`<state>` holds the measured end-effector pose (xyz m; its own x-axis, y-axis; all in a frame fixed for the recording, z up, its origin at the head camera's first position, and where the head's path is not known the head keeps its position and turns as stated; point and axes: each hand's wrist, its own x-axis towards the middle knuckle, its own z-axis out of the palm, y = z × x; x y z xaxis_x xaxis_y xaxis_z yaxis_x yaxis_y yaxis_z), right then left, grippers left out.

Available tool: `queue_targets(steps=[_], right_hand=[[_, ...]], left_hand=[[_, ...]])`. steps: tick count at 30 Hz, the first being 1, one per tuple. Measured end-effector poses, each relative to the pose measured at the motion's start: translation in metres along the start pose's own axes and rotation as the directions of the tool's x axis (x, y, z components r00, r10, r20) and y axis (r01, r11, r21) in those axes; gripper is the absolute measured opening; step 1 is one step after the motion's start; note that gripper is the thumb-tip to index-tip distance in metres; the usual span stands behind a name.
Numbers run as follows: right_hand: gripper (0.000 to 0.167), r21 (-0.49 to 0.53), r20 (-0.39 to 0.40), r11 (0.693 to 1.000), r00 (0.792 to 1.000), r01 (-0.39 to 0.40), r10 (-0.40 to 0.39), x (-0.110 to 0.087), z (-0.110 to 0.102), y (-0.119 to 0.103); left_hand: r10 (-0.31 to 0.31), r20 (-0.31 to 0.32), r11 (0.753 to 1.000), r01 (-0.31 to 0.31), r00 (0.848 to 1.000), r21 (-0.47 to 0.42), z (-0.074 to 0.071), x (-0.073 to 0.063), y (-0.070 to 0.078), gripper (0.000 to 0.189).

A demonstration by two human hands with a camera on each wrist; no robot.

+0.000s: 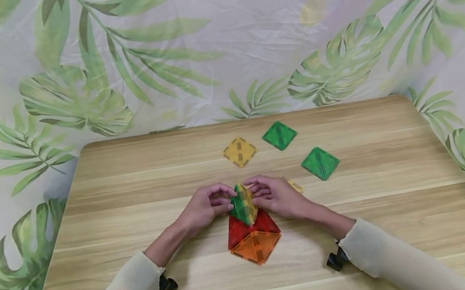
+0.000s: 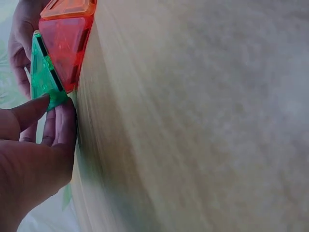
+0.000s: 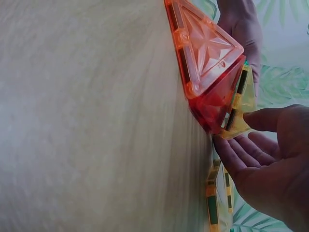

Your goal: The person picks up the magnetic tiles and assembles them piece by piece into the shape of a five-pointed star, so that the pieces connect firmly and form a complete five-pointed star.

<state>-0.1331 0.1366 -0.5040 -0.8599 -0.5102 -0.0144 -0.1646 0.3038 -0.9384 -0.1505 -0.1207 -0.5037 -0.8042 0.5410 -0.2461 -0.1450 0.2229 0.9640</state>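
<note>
A green triangular magnetic tile [image 1: 239,209] and a yellow triangular magnetic tile [image 1: 249,208] meet along one edge, tilted against each other. My left hand [image 1: 203,206] pinches the green tile between thumb and fingers, low at its corner in the left wrist view. On the other side my right hand [image 1: 278,195] pinches the yellow tile [image 3: 246,106] by its outer corner. Right in front of this pair stand red tiles [image 1: 239,229], leaning up from the table. Orange triangular tiles [image 1: 255,248] slope along their near side, and one shows a star pattern in the right wrist view.
Farther back on the wooden table [image 1: 130,191] lie a yellow tile pair [image 1: 241,156] and two green tile pairs, one at the back [image 1: 274,137] and one to the right [image 1: 314,166]. Another yellow piece [image 1: 296,185] is partly hidden behind my right hand. A leaf-patterned cloth [image 1: 184,71] hangs behind.
</note>
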Motion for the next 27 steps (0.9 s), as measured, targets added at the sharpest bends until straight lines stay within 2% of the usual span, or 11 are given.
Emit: queue_targets(steps=[4,8,15,19,23,27], right_hand=[[0.049,-0.033,0.006,0.999,1.000,0.002,-0.002,0.000,0.001,-0.001],[0.051,-0.053,0.004,0.999,1.000,-0.001,0.001,0.000,0.002,-0.001],[0.048,-0.046,-0.025,0.999,0.999,0.022,-0.024,-0.005,0.003,-0.003],[0.043,-0.084,-0.068,0.996,0.997,0.033,-0.038,-0.016,0.004,-0.005],[0.042,-0.167,-0.114,0.984,0.991,0.054,-0.074,-0.034,0.006,-0.007],[0.046,-0.247,-0.110,0.965,0.987,0.088,-0.118,-0.050,0.009,-0.010]], left_hand=[[0.050,-0.011,0.994,-0.049,0.999,0.093,0.001,-0.002,0.001,0.025],[0.070,-0.031,0.984,-0.064,0.997,0.169,0.002,-0.004,0.003,0.024],[0.093,-0.035,0.978,-0.085,0.995,0.192,0.003,-0.006,0.004,0.024],[0.122,-0.064,0.970,-0.106,0.990,0.218,0.005,-0.005,0.006,0.027],[0.163,-0.076,0.964,-0.143,0.984,0.223,0.008,-0.002,0.010,0.032],[0.202,-0.062,0.954,-0.182,0.977,0.239,0.010,0.003,0.011,0.033]])
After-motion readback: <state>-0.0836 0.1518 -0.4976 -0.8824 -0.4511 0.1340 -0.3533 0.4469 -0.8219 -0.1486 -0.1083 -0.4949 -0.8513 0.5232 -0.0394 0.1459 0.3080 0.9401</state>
